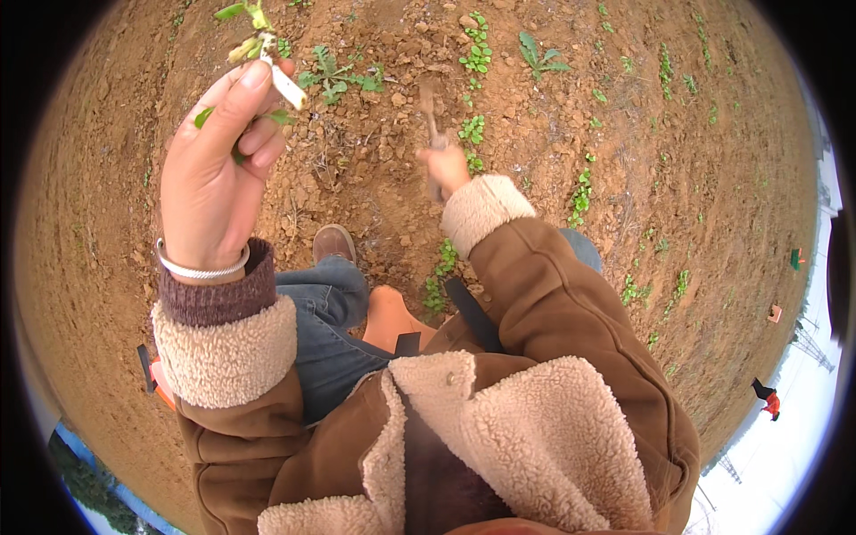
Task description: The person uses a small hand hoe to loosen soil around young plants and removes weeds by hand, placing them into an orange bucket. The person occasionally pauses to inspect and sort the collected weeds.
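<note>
My left hand (221, 147) is raised at the upper left, with a small uprooted plant (264, 40) pinched between thumb and finger; its thick white root (289, 87) points down to the right. More green leaves show between the curled fingers. Near the soil at the upper middle, my right hand (447, 167) is closed around the handle of a small digging tool (431, 114). The tool is blurred, and its far end is hard to tell from the brown soil. A leafy weed (331, 77) grows between the two hands.
Rows of green seedlings (476, 50) run up the soil, one just right of the tool. Another weed (537, 59) stands at upper right. An orange plastic object (388, 317) lies between my legs, near my boot (334, 243). A person (769, 400) stands far off at right.
</note>
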A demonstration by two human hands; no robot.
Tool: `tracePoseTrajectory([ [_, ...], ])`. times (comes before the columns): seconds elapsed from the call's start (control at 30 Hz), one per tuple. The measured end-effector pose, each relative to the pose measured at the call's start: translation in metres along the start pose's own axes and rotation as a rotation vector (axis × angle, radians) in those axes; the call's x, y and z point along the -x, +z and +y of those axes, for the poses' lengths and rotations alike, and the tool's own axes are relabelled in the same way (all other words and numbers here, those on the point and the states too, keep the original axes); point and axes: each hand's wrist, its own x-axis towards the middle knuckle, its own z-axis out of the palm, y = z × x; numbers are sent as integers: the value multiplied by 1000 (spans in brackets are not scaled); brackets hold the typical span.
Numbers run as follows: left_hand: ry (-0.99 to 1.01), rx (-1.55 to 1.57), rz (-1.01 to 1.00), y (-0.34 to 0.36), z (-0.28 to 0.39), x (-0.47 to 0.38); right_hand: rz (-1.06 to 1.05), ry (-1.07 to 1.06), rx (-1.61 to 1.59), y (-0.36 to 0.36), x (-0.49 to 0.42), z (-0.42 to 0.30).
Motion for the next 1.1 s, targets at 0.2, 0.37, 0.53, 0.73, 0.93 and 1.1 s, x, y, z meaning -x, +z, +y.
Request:
tracePoseTrajectory([
  [0.2, 86, 42, -195, 7, -7, -7, -172, 151, -327, 2, 83, 18],
  [0.37, 169, -45, -116, 23, -19, 0, -141, 141, -250, -22, 108, 23],
  [0.53, 203, -317, 22, 23, -13, 27, -279, 201, -299, -53, 126, 32],
  [0.73, 264, -36, -30, -12, 25, 90, -289, 221, -212, -56, 159, 43],
  [0.93, 402, -201, 355, -198, 42, 229, -276, 137, 43, -38, 156, 58],
  [1.1, 281, -237, 989, -345, 12, 368, -326, 136, 113, -34, 148, 60],
])
